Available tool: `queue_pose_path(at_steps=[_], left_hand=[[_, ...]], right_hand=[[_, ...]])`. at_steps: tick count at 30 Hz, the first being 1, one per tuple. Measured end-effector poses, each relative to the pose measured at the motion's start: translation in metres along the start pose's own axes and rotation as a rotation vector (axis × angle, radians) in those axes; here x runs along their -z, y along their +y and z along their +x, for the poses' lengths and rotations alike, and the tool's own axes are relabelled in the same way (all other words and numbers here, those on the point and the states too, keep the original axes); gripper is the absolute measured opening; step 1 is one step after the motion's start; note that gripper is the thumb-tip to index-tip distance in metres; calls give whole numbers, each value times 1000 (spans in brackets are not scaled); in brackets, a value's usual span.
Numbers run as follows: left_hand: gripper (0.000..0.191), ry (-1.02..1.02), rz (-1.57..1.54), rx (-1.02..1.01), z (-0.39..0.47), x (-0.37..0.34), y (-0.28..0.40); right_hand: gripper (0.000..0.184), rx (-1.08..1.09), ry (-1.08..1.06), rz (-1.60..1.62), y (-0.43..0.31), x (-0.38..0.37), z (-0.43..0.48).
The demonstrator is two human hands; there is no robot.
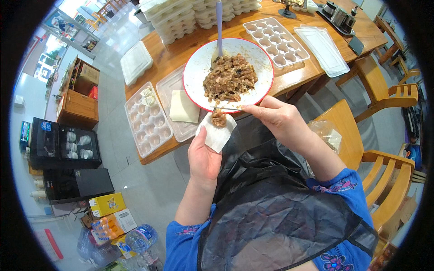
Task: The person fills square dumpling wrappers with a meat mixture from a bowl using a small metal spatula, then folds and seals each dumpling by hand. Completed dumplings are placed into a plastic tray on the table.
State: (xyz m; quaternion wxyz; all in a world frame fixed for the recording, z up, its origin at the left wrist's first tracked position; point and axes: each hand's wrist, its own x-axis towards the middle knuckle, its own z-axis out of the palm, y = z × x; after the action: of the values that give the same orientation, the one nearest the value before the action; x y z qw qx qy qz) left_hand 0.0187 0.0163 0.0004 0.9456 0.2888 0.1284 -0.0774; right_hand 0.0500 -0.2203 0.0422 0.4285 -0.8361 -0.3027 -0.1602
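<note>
My left hand [204,156] holds a square dough wrapper [217,139] flat, its thumb along one edge. On the wrapper's upper part sits a lump of minced filling [218,119]. Between the fingers of my right hand [279,117] is a thin flat stick [227,108], its far end just above that lump. Right behind them stands a white enamel bowl [193,79] with a red rim, holding a mound of minced filling [232,76]. A purple-handled spoon [219,30] leans in the bowl. To its left, a stack of wrappers [184,106] lies on a clear plastic lid [169,79].
A compartment tray [144,125] at left holds folded dumplings [148,97] in one corner. Another compartment tray [276,42] and flat lids [322,50] lie right of the bowl. Stacked trays [173,20] rise behind. A wooden chair [339,135] stands at my right.
</note>
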Motion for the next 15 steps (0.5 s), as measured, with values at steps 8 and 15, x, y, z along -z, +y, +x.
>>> queue_pose_path(at_steps=[8,15], left_hand=[[49,-12,-8,12,0,2,1],[50,-11,-22,9,1,3,0]], right_hand=[[38,-67,-116,-176,13,-3,8],[40,-27,-76,-100,7,-3,6]])
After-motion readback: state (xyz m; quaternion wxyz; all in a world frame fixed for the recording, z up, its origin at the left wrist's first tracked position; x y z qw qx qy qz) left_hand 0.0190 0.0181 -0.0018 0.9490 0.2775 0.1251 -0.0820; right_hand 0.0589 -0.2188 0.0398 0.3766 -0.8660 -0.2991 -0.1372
